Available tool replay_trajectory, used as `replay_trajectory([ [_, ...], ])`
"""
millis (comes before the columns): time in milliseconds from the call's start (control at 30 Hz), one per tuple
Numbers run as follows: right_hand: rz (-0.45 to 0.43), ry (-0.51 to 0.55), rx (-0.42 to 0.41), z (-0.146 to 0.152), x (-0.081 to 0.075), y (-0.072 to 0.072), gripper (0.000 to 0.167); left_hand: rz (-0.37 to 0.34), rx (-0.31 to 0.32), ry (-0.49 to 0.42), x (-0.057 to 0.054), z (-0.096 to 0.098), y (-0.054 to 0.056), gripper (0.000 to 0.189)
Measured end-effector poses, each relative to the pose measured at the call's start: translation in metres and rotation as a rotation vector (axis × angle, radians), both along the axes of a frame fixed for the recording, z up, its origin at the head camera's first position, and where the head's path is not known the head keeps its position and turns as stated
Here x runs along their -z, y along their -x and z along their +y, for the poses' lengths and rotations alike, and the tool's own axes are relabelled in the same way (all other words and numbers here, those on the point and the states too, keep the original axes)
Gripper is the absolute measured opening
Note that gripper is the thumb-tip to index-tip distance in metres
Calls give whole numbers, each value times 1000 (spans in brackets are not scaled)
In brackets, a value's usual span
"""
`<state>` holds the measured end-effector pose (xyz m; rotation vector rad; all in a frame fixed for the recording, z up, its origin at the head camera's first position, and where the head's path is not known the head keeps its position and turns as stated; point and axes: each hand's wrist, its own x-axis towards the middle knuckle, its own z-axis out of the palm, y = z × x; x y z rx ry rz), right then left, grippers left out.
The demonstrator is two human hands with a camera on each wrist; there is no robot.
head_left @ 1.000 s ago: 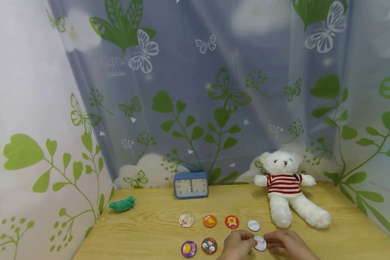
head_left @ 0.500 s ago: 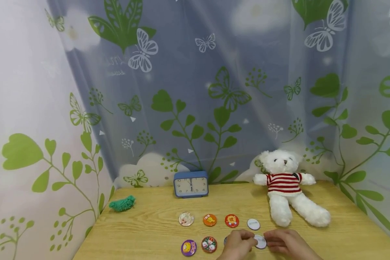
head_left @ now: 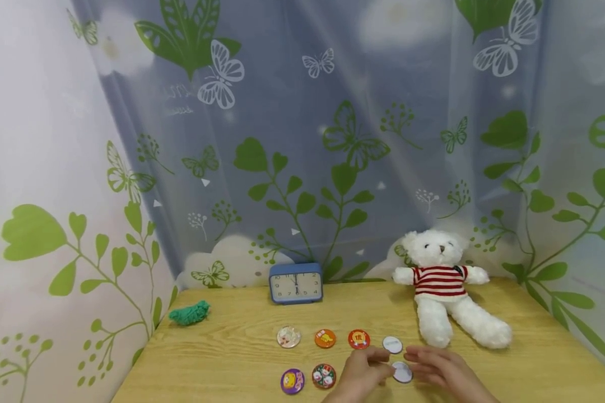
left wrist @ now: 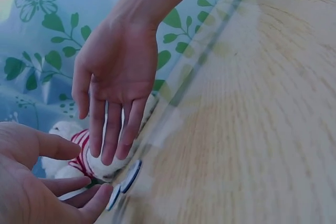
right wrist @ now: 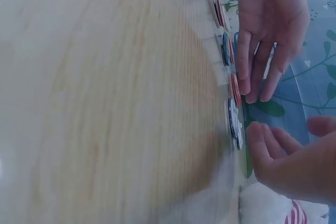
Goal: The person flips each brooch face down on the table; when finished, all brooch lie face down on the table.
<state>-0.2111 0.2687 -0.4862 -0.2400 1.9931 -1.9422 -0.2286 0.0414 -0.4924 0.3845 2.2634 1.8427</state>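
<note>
A round white badge (head_left: 402, 372) lies flat on the wooden table between my hands, and another white badge (head_left: 392, 345) lies just behind it. To its left my left hand (head_left: 359, 371) hovers with fingers loosely bent and nothing in them. My right hand (head_left: 441, 369) is held on the other side, fingers extended and apart from the badge. Both wrist views show gaps between the fingers of the left hand (left wrist: 39, 182) and the right hand (right wrist: 294, 156). A red badge (head_left: 359, 339) sits behind my left hand, which covers part of the front row.
Further left lie an orange badge (head_left: 325, 338), a pale badge (head_left: 289, 337), a purple badge (head_left: 292, 381) and a green-and-red badge (head_left: 324, 376). A blue clock (head_left: 296, 284), a white teddy bear (head_left: 440, 288) and a green bundle (head_left: 189, 313) stand farther back, before a patterned curtain (head_left: 277, 84).
My fingers have come away from the front white badge, which stays on the table. The left hand has shifted slightly left and up, covering the blue-edged badge; the right hand has risen a little.
</note>
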Motion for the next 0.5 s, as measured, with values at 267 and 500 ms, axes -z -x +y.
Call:
replay_trajectory([
  [267, 16, 39, -18, -12, 4, 2, 52, -33, 19, -10, -10, -24, 8, 37],
  [500, 29, 28, -51, -22, 10, 4, 51, -6, 7, -5, -12, -49, 7, 40],
])
